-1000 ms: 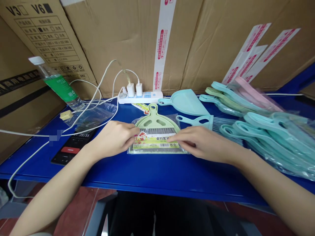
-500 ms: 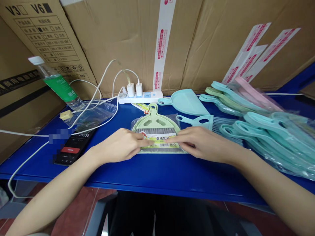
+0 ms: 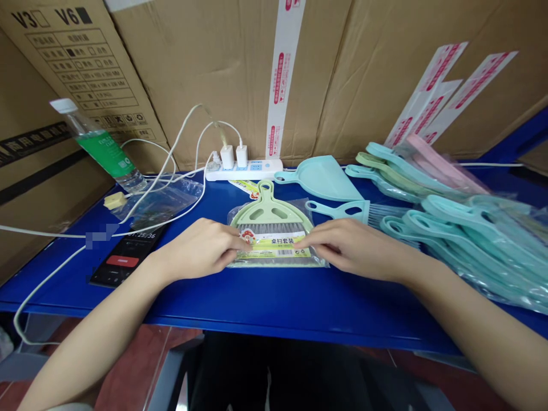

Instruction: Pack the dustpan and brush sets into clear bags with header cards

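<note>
In the head view, I see the left hand (image 3: 197, 248) and right hand (image 3: 346, 246) with fingertips on the slick film of a bagged plastic dustpan-and-brush set (image 3: 274, 244), lying flat on the blue surface (image 3: 274, 291); I cannot tell whether either grip is clamped. Smooth film could slip, nudging the set into the teal brush (image 3: 338, 211) just beside it.

Surface: blue tabletop (image 3: 77, 285)
Back: stacked cardboard boxes (image 3: 214, 74), red-and-white tape strips
Left: water bottle (image 3: 103, 145) tilted against box; clear plastic bag (image 3: 171, 197); phone (image 3: 122, 257) lying face up
Power: power strip (image 3: 244, 170), two white chargers (image 3: 234, 156) plugged in, white cables (image 3: 171, 142)
Right: loose mint dustpan (image 3: 321, 178), mint brush (image 3: 342, 211), bagged dustpan sets (image 3: 483, 245) piled
</note>
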Demonstrator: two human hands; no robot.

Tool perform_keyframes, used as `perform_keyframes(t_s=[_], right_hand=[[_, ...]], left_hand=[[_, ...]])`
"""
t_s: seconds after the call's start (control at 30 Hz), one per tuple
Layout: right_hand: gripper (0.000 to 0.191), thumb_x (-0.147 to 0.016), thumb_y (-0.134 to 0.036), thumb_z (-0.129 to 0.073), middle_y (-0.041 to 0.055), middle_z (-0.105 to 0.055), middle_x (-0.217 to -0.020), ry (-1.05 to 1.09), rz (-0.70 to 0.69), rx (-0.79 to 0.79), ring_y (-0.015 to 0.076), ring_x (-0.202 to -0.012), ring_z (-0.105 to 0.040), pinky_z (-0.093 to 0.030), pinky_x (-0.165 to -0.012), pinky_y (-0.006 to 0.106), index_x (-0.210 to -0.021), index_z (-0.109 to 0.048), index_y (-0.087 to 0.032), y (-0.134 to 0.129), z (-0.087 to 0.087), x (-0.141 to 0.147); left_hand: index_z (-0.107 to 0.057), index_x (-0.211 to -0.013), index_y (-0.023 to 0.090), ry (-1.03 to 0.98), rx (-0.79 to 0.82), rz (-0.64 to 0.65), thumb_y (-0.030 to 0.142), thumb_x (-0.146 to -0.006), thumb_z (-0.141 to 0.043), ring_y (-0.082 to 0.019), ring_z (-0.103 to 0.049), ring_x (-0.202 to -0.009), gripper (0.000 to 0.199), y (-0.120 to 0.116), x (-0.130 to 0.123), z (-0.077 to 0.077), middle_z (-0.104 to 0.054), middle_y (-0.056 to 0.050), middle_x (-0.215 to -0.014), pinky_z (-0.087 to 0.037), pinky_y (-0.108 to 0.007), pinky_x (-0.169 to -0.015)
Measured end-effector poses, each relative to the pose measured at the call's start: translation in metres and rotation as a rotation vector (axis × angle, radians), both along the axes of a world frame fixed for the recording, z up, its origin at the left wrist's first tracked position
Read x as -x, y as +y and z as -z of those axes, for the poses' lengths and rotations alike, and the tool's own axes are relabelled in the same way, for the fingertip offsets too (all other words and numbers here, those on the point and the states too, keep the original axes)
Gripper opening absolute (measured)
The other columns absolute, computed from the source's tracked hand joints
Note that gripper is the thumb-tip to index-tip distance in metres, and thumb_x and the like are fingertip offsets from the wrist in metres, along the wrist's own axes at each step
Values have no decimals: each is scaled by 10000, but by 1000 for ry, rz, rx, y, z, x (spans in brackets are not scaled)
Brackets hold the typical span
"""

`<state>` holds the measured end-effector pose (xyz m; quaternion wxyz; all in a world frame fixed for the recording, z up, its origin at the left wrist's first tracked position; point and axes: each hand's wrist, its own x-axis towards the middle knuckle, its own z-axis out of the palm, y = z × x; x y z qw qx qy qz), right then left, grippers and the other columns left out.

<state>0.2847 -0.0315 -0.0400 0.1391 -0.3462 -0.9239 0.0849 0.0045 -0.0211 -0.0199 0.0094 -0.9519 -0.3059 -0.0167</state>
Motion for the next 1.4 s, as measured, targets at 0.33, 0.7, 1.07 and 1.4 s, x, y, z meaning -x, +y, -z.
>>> perform_keyframes(t_s=[0.33,0.7,1.07,1.4], right_hand=[[349,-821,-44,-436,13,-780,-867,-22,59,0,167,-739,-712,-482,-637,256,-830,-740,-215,2,-2,-4],[283,-849,-96,-397,28,-737,-761,-59,81,-3,161,-651,-658,-394,-566,253,-786,-649,-209,1,-3,-3],[238,-916,-164,-356,41,-701,-739,-136,120,-12,182,-622,-623,-347,-556,269,-911,-591,-204,2,-1,-3],[203,-959,-342,-377,-27,-524,-534,-150,142,71,179,-500,-517,-306,-521,271,-913,-534,-222,-1,-8,1]], left_hand=[[-683,-727,197,74,18,-59,155,-855,-404,-141,-608,-609,310,-1,-1,-12,-687,-12,-719,-370,-257,-551],[-629,-817,204,162,1,-119,110,-856,-437,-168,-639,-628,218,0,-5,-3,-680,3,-711,-346,-275,-546],[-587,-866,197,278,-98,-201,204,-932,-376,-217,-665,-627,221,-1,-9,-5,-683,-21,-697,-387,-304,-550],[-522,-1000,173,360,-124,-287,318,-1001,-255,-235,-683,-612,304,0,-9,-2,-669,-32,-631,-410,-299,-522]])
